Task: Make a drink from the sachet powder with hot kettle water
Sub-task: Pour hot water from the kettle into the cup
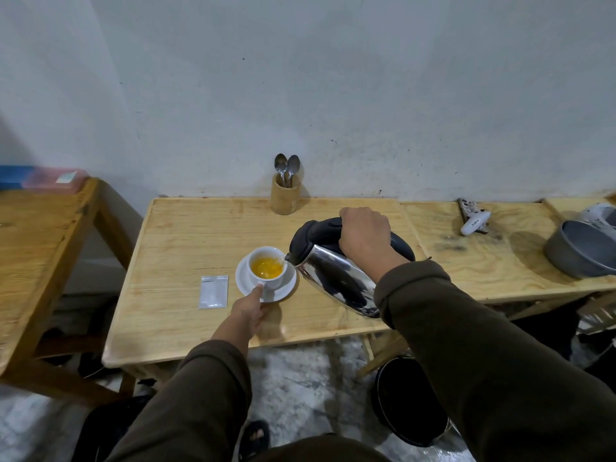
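Observation:
A white cup [274,282] stands on a white saucer [245,278] on the wooden table [186,248]; orange-yellow liquid fills it partway. My right hand [365,238] grips the black handle of a steel kettle [336,281], tilted left with its spout at the cup's rim and water running in. My left hand [248,311] holds the cup's handle at the near side of the saucer. A silver sachet [214,291] lies flat on the table just left of the saucer.
A wooden holder [284,198] with two spoons stands at the back by the wall. On the right part of the table lie a white tool [473,222] and a grey pot [580,248]. Another wooden table [36,245] stands to the left. A dark bucket [410,401] sits on the floor.

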`<state>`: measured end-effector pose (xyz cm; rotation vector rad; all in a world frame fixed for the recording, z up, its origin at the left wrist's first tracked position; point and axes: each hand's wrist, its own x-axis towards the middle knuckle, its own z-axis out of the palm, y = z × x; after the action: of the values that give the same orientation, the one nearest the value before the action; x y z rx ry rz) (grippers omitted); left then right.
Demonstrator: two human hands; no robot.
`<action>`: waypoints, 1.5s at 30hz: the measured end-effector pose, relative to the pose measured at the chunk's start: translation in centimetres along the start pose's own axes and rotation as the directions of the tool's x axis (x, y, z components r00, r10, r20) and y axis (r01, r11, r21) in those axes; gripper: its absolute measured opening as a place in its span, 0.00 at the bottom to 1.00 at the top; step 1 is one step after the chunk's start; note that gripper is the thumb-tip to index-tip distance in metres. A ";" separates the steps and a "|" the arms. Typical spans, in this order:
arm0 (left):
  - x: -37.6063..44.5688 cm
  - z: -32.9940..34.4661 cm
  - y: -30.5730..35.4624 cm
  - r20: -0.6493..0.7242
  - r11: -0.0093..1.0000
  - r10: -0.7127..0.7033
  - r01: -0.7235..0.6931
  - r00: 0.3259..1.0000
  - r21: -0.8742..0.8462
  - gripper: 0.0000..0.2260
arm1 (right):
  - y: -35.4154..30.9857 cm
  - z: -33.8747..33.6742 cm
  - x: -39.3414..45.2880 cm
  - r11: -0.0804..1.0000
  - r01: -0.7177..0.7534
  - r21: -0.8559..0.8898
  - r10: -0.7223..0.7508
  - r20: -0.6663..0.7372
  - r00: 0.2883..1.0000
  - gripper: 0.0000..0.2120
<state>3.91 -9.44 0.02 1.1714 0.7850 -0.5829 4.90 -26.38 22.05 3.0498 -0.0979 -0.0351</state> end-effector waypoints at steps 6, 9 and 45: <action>-0.2 0.0 -0.2 -0.046 0.999 0.034 -0.035 0.998 -0.011 0.29 | 0.7 0.5 0.1 0.998 -0.008 0.059 0.008 -0.005 1.000 0.12; -0.2 0.2 -0.4 -0.066 0.998 0.065 -0.067 0.996 -0.018 0.31 | 1.5 1.0 0.2 0.991 -0.039 0.129 0.040 -0.006 0.999 0.10; -1.3 11.3 -5.6 -0.462 0.853 0.432 -0.184 0.775 0.489 0.20 | 19.7 8.7 -1.9 0.163 -0.436 0.885 0.786 0.151 0.599 0.10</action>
<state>1.54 -21.92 -0.04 1.8872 0.9492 -0.1034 1.54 -46.59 15.25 3.4494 -1.9848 0.9223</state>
